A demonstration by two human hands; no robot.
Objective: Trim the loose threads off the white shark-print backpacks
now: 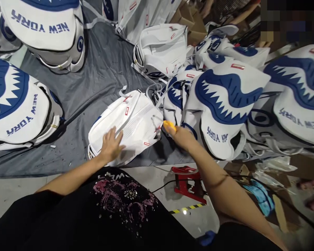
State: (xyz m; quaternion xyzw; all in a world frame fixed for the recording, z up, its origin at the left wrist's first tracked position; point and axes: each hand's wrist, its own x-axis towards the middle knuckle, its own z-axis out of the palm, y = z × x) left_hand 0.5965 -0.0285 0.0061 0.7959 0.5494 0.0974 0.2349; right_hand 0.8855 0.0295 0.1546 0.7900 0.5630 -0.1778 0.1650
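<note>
A white bag [136, 122] with small red labels and straps lies on the grey cloth [75, 139] in front of me. My left hand [112, 145] rests on its near left part, fingers spread. At the bag's right end, my right hand [180, 136] is closed around a small orange tool [169, 126]. The tool's tip is too blurred to make out, close to the bag's right edge.
White and blue bags reading NEW YORK stand at the left [18, 101], at the upper left [47, 28] and at the right [225, 97]. Another white bag [164, 45] lies beyond. A red stool [187, 183] is on the floor below the table edge.
</note>
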